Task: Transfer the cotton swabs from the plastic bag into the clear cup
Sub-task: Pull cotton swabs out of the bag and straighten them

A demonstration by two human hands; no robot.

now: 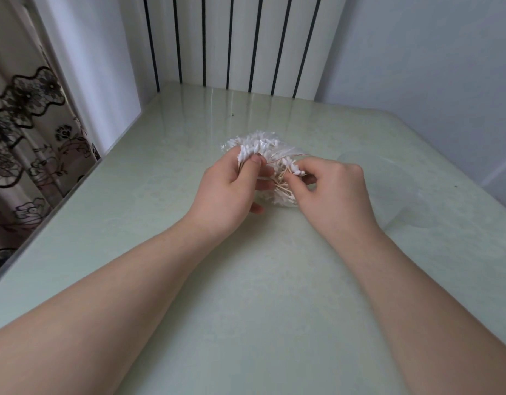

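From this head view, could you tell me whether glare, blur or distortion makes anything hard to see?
Head view: soft, even light; the glossy table mirrors the striped wall panel at its far end; the clear cup nearly vanishes against the tabletop; wide-angle stretch bends the table edges; the cotton swabs look slightly soft.

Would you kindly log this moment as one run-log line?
left hand: grips cotton swabs | right hand: pinches cotton swabs at plastic bag | clear cup: right of hands
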